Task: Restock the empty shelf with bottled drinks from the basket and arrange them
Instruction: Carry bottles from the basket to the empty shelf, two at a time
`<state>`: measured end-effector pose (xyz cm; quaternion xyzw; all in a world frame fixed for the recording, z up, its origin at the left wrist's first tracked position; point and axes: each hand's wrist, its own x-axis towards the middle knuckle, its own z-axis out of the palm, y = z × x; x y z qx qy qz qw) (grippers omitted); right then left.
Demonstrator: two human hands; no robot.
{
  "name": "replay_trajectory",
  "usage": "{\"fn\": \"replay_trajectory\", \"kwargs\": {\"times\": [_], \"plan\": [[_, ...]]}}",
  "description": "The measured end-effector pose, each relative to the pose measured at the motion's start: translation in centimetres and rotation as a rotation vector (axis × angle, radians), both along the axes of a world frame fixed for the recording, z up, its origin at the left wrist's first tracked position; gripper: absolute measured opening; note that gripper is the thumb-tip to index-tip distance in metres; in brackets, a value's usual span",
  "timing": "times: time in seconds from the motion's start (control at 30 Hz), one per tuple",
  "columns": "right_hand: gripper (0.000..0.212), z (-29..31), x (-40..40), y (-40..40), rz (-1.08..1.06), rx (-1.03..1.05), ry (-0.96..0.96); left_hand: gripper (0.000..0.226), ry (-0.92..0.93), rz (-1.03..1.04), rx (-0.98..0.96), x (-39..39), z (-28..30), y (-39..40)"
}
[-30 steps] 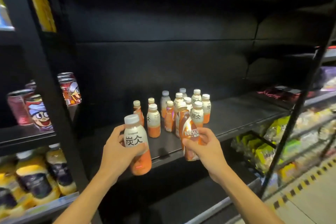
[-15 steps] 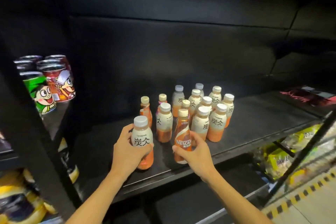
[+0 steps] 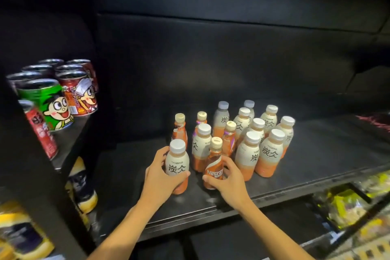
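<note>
Dim black shelf (image 3: 316, 154); left hand (image 3: 157, 177) grips Tanbing bottle (image 3: 176, 164), right hand (image 3: 229, 179) seemingly Nescafé bottle (image 3: 213, 170)

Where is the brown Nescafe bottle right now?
The Nescafe bottle stands near the front of the black shelf, gripped by the right hand, just right of the white Tanbing bottle in the left hand.

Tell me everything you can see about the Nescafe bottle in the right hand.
The Nescafe bottle is slim, seemingly plastic, with a tan cap, a clear neck showing brown drink, and an orange-brown wrap with a white swirl and white lettering. It stands upright near the front of the black shelf, in front of the bottle cluster. The right hand grips its lower body, thumb across the label.
</note>
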<state>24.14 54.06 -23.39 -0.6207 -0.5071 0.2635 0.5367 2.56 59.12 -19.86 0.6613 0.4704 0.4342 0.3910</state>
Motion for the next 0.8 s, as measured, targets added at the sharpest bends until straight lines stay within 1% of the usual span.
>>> {"fn": "replay_trajectory", "kwargs": {"times": [0.13, 0.33, 0.47, 0.53, 0.63, 0.7, 0.8], "plan": [[0.061, -0.6, 0.6, 1.0, 0.015, -0.003, -0.006, 0.085, 0.013, -0.022, -0.017, 0.4, -0.4, 0.7], [0.064, -0.7, 0.8, 1.4, 0.04, -0.021, -0.077, 0.087, 0.03, -0.019, -0.048, 1.1, -0.8, 1.0], [0.068, -0.1, 0.8, 1.4, 0.054, -0.076, -0.112, 0.087, 0.086, -0.023, -0.03, 1.1, -0.9, 1.0], [0.07, 1.1, 0.8, 1.3, 0.052, -0.091, -0.139, 0.087, 0.138, -0.022, -0.017, 0.6, -0.3, 0.8], [0.069, 4.1, 0.9, 0.6, 0.065, -0.08, -0.199, 0.1, 0.23, -0.005, -0.003, 0.0, 1.9, -0.1], [0.069, 6.2, 1.1, 0.1, 0.056, -0.068, -0.267, 0.102, 0.363, 0.053, 0.019, -0.2, 3.9, -1.1], [0.074, 9.0, 1.2, -0.8, 0.033, -0.1, -0.437, 0.096, 0.571, 0.17, 0.072, -0.3, 6.9, -2.7]]}}
